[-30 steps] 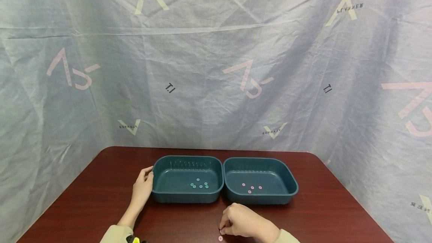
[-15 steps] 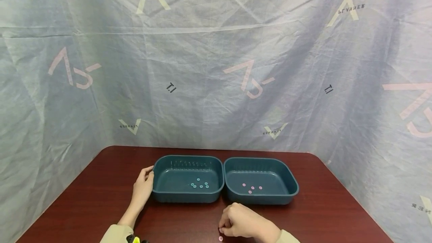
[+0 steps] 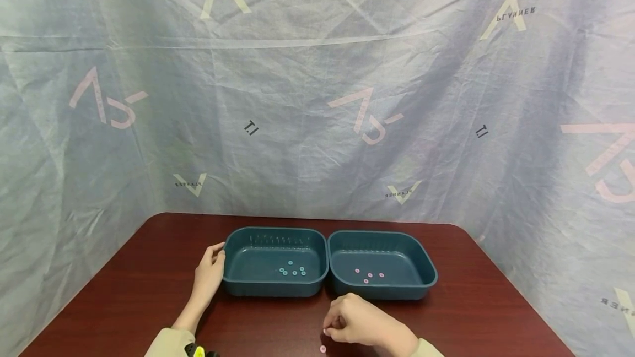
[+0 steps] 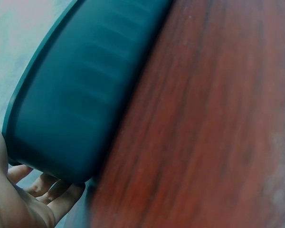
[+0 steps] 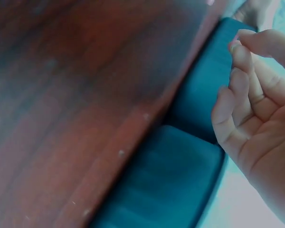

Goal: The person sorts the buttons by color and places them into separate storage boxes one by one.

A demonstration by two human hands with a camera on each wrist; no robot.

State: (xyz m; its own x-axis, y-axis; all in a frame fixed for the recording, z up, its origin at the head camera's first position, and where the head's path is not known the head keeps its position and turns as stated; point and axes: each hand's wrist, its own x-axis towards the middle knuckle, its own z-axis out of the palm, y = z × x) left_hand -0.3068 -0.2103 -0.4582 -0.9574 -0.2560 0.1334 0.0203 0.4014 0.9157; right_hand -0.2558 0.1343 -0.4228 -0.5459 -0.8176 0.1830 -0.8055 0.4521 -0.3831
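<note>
My right hand (image 3: 364,321) pinches a small pink button (image 5: 236,37) between thumb and index fingertip, low over the table in front of the two trays. Nearer to me, another pink button (image 3: 323,349) lies on the wood. At the left end of the left teal tray (image 3: 273,289), my left hand (image 3: 209,274) touches the outer wall, its fingers (image 4: 66,199) resting along the end of the tray. Several light blue buttons (image 3: 295,272) lie inside that tray. Several pink buttons (image 3: 369,275) lie in the right teal tray (image 3: 382,292).
Both trays stand side by side on a dark red-brown table (image 3: 268,324). A printed grey sheet (image 3: 297,98) hangs behind the table and along both sides. A black and yellow wristband (image 3: 199,351) shows at the left sleeve.
My right hand has lifted slightly off the table, with the pink button between its fingertips. The left hand stays at the tray's end.
</note>
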